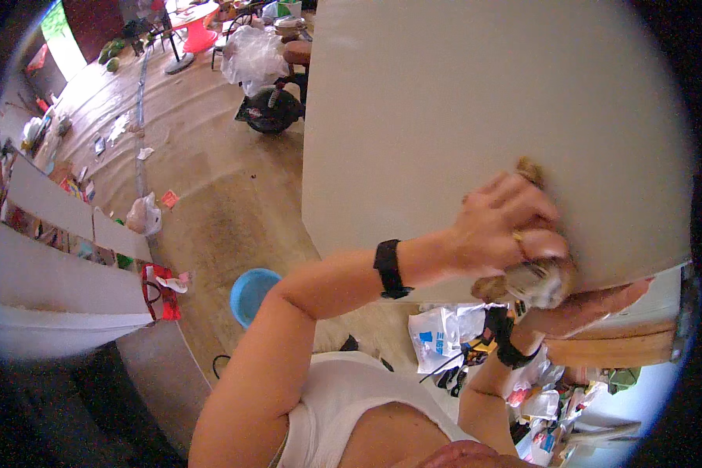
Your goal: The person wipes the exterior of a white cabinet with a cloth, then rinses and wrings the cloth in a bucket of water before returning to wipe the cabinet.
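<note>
My left hand [506, 219], with a ring and a black wristband, presses against a large pale flat panel [474, 105]. It is closed on a brown cloth-like wad [529, 169], which shows beyond my knuckles and again below my palm. A clear, whitish object [541, 284] lies right under this hand; blur hides what it is. My right hand [591, 304] is at the panel's near edge, below the left one, with a black band on the wrist. Its fingers are not distinct, so I cannot tell whether they hold anything.
A light blue basin [254, 298] stands on the floor left of my arm. White printed bags [439, 339] lie below the panel, near a wooden board [614, 345]. A black round machine [272, 108] stands beyond the panel's left edge. Litter [146, 153] is scattered on the floor.
</note>
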Demonstrator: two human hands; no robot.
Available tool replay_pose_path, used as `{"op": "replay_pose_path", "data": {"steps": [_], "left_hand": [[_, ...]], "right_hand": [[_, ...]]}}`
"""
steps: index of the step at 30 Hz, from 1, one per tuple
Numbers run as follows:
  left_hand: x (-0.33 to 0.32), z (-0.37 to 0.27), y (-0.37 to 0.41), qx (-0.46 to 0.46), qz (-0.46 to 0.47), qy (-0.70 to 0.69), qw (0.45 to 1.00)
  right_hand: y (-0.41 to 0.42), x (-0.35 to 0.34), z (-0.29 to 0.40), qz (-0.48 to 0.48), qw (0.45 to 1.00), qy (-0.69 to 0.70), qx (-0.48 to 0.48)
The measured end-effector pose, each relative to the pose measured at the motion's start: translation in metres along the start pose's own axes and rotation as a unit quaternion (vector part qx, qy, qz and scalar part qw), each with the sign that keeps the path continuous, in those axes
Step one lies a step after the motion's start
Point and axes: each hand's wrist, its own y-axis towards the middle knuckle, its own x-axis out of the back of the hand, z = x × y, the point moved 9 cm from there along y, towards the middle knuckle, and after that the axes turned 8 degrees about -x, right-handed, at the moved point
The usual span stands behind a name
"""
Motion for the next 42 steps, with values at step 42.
{"op": "replay_pose_path", "data": {"steps": [42], "left_hand": [[0.139,0.172,-0.296,0.493,-0.126,0.202,0.837]], "right_hand": [[0.002,0.049,-0.039,-0.066,0.941,-0.253,0.214]]}}
